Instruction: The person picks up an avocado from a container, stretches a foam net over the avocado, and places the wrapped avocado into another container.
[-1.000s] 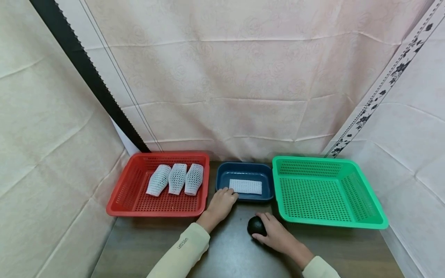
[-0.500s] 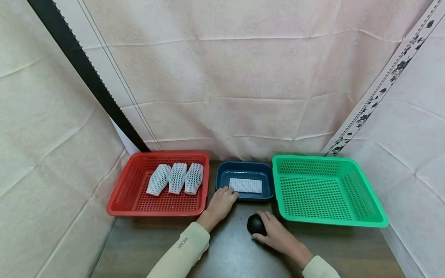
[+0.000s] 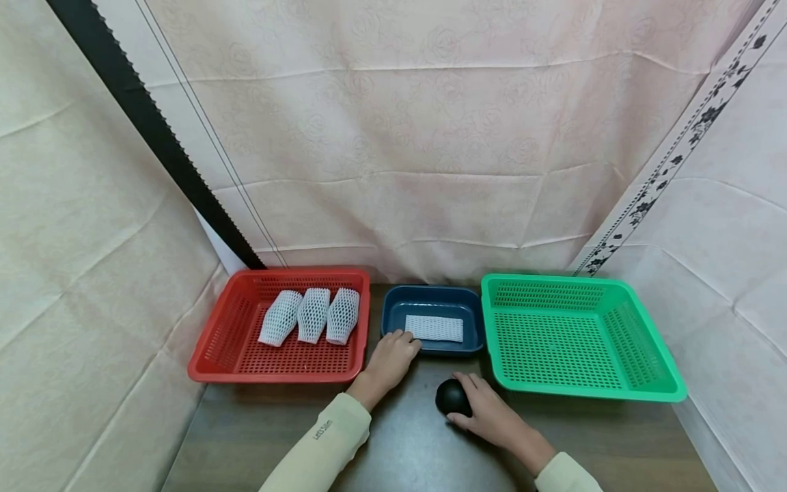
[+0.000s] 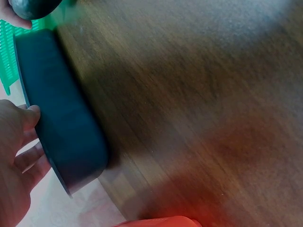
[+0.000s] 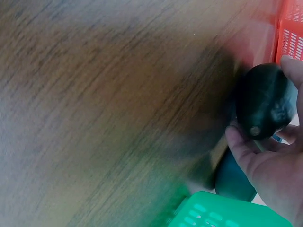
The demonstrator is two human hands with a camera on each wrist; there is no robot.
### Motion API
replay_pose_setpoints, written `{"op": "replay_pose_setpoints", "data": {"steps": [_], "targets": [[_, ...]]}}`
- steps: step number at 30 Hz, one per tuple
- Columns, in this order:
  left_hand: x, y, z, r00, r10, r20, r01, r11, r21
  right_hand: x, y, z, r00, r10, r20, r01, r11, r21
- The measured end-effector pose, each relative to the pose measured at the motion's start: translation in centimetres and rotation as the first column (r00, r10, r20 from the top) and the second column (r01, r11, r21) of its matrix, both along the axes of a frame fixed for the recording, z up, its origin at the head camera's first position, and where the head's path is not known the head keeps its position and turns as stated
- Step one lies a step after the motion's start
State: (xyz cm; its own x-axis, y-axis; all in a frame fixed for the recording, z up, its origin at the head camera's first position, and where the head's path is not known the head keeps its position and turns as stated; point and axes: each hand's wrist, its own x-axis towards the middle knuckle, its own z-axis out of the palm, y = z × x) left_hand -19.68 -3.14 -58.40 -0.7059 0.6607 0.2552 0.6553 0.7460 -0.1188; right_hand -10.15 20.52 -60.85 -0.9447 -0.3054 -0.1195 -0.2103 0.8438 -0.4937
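My right hand (image 3: 488, 413) holds a dark, smooth avocado (image 3: 452, 398) close over the table, in front of the blue tray. In the right wrist view the avocado (image 5: 265, 101) shows its pale stem spot, with thumb and fingers curled around it. At the front left corner of the small blue tray (image 3: 433, 295), my left hand (image 3: 391, 360) pinches the rim. The left wrist view has the thumb (image 4: 32, 116) on the tray's outer wall (image 4: 71, 123) and the other fingers behind the rim. A flat white foam net sleeve (image 3: 434, 329) lies inside the tray.
Left of the tray stands a red basket (image 3: 270, 378) with three net-wrapped fruits (image 3: 313, 316) side by side. A green basket (image 3: 673, 396) stands to the right, close against the tray. Pale cloth (image 3: 430, 137) hangs behind the wooden table (image 3: 277, 413) and at both sides.
The avocado has shifted very slightly leftward in the right hand. The left hand keeps its place on the tray rim, and the baskets have not moved.
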Motion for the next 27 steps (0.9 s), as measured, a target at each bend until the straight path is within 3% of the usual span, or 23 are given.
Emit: {"op": "replay_pose_setpoints", "data": {"steps": [9,15,24,27], "targets": [[-0.1,-0.1,0.0,1.000,-0.004,0.012,0.004,1.000,-0.003,0.3,-0.3,0.8,1.000,-0.010,-0.004,0.010,1.000,0.016],[-0.1,-0.1,0.1,1.000,-0.003,0.013,0.003,1.000,-0.006,0.8,-0.7,2.4,0.998,0.014,-0.069,-0.015,1.000,-0.010],[-0.2,0.1,-0.1,1.000,0.003,0.016,-0.003,1.000,-0.007,0.9,-0.6,6.1,0.984,0.095,-0.150,-0.098,0.995,-0.008],[-0.3,0.1,-0.1,1.000,0.004,0.025,-0.004,1.000,-0.014,0.7,-0.3,7.4,0.969,0.125,-0.211,-0.125,0.992,0.015]]}}
